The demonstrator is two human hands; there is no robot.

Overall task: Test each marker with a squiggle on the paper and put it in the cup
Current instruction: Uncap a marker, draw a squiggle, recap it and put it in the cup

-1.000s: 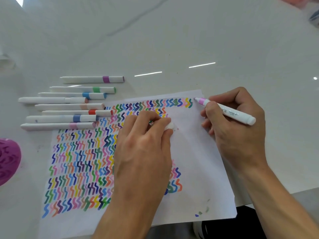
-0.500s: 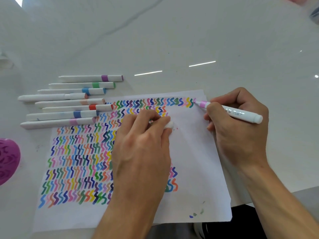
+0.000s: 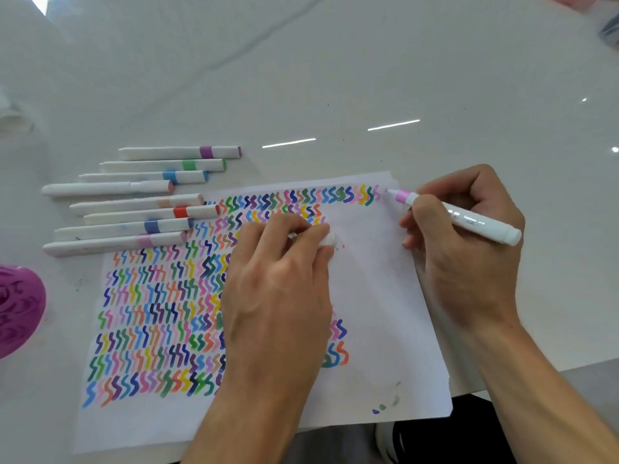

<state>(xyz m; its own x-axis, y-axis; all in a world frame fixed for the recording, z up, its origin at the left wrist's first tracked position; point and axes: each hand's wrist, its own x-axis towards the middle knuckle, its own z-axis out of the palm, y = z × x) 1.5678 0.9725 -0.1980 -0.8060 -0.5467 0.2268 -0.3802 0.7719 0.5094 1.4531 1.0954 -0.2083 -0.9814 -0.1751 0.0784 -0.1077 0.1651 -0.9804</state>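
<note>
R hand [image 3: 469, 256] is gripping pink marker [image 3: 469, 221], tip at top-right corner of paper [image 3: 375, 296]; L hand [image 3: 278, 289], mid-paper, is pinching white cap [image 3: 327, 240]. Purple cup [image 3: 16, 309], left of paper: contents unclear.

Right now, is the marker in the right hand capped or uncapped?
Uncapped: the marker shows a bare tip at the top edge of the paper, and the left hand pinches a white piece, likely its cap.
</note>
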